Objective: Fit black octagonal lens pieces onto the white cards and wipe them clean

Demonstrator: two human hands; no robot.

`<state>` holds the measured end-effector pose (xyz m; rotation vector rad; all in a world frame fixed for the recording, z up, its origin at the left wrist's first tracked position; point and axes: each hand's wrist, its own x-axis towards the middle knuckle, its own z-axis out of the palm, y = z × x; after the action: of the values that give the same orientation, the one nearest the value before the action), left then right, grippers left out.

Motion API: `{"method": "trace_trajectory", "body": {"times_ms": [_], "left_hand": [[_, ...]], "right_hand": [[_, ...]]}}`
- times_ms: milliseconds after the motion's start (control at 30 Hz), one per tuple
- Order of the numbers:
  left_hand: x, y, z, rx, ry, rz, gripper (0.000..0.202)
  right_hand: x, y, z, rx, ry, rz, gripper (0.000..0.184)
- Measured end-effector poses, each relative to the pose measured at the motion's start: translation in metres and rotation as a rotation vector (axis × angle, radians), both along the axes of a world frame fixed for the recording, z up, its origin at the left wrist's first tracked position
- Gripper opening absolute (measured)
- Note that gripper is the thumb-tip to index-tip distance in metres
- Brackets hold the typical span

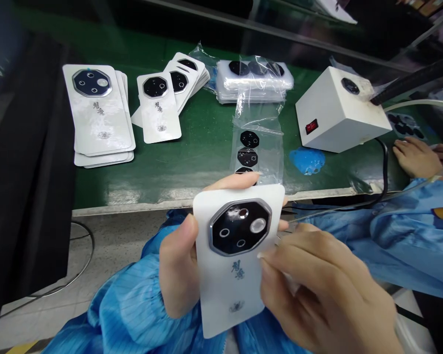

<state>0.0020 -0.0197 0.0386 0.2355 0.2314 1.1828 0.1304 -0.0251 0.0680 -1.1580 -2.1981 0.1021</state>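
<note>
My left hand (180, 260) holds a white phone back cover (221, 290), thumb on its left edge and fingers behind it. The cover has a black octagonal camera plate (239, 227) with a metallic rim, and dark lettering below. Close to the cover's right edge is my right hand (328, 290), thumb and index finger pinched together. A tiny pale tip shows at the pinch; what it belongs to is unclear. Behind the cover, a clear plastic strip (269, 152) with black octagonal pieces (247, 157) lies on the green bench, partly hidden.
White phone covers (96, 113) are stacked at left, beside smaller printed cards (160, 110). Further back is a plastic-wrapped bundle (254, 81). A white box with a red switch (311, 127) stands right of a blue patch (307, 161). Another person's hand (417, 156) rests at far right.
</note>
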Motion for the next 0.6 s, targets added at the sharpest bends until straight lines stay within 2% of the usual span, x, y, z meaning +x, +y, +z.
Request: {"method": "trace_trajectory", "body": {"times_ms": [100,200,433,500,600], "left_hand": [[0.005,0.0,-0.002,0.111,-0.017,0.064,0.042],[0.004,-0.001,-0.008,0.228,0.054,0.084,0.04],[-0.003,-0.006,-0.019,0.432,0.688,0.342,0.042],[-0.003,-0.006,-0.021,0.445,0.732,0.337,0.042],[-0.002,-0.003,-0.023,0.413,0.695,0.275,0.042]], "right_hand": [[-0.006,0.0,-0.009,-0.018,0.074,0.023,0.01],[-0.01,0.001,-0.016,-0.01,0.101,0.007,0.012],[-0.014,0.006,-0.016,-0.057,0.066,-0.031,0.01],[-0.014,0.008,-0.018,-0.073,0.037,-0.031,0.01],[-0.016,0.009,-0.02,-0.061,-0.011,-0.069,0.011]]}}
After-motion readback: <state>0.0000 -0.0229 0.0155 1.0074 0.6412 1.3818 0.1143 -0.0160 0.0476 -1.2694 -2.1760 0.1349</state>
